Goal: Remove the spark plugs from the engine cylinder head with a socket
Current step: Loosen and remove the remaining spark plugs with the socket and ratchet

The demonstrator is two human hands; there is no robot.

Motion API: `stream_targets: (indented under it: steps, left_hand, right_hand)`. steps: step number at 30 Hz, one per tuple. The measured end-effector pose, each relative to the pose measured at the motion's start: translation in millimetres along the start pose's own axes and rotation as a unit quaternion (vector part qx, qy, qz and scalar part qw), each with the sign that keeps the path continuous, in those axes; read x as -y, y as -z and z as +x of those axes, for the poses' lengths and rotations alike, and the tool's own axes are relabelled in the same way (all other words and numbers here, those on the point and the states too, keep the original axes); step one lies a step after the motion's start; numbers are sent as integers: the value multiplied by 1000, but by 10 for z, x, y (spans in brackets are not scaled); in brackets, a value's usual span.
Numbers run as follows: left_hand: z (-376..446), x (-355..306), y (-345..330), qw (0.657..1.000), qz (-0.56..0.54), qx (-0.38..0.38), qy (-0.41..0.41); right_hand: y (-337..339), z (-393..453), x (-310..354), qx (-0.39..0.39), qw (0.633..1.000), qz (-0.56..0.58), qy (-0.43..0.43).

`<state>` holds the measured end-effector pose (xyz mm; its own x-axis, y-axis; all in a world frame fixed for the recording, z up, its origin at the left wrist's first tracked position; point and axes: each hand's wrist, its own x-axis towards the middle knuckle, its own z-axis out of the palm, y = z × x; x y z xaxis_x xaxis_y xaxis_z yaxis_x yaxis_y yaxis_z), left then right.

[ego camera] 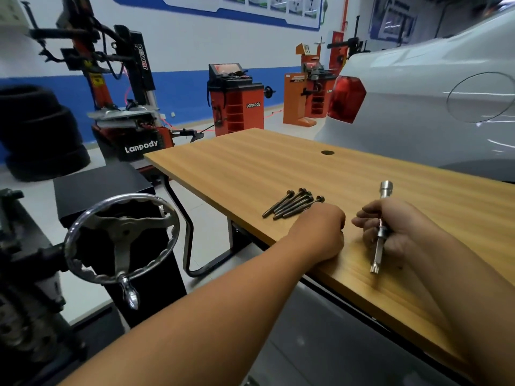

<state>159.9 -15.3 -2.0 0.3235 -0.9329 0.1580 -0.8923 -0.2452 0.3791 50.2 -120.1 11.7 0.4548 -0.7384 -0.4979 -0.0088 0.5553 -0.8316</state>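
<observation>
The long, bright steel socket tool [382,218], a slim shaft with a wide barrel at its far end and a splined bit at its near end, lies across the pale wood-grain table [250,162]. The right hand [390,229] grips it mid-shaft, fingers curled round it. The left hand [320,232] rests on the table near its front edge, knuckles up and fingers curled under; whether it holds anything cannot be told. Just beyond it lies a bundle of about 6 long dark steel bolts [292,204], heads pointing away. Neither the spark plugs nor the cylinder head is in view. At the left stands a chromed handwheel [122,238] on a dark stand.

The step seems to be readying the tool: check the ends are seated together firmly, then carry it level so nothing drops off.
</observation>
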Motion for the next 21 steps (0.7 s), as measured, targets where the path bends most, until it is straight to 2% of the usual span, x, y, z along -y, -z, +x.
stream_targets:
  steps: [3,6,7,9,10,12,13,15,18,21]
  left_hand:
    - [2,33,-9,1000,-11,-1,6]
    - [-36,138,-47,998,-30,-62,13]
    - [-43,197,-34,995,-19,-94,25]
    - [-5,408,32,985,69,-138,83]
    - [33,555,90,978,100,-127,129]
    - [127,805,212,973,68,-65,212]
    - [176,889,234,972,49,-41,224]
    - [281,957,185,977,51,-57,200]
    - [377,946,65,974,32,-132,183]
    - [406,945,46,971,2,-138,194]
  right_hand:
    - [42,-18,30,0,1000,19,-10]
    - [43,-17,6,-6,1000,17,-18]
    - [34,-12,-9,-5,1000,21,-21]
    - [-2,-6,-47,0,999,33,-30]
    - [-28,-4,-58,3,999,40,-34]
    - [-91,12,-78,9,998,51,-38]
    - [-128,30,-86,11,998,52,-41]
    - [-210,84,-92,11,998,52,-46]
    - [-315,167,-95,3,997,53,-48]
    - [-369,204,-74,1,996,64,-54]
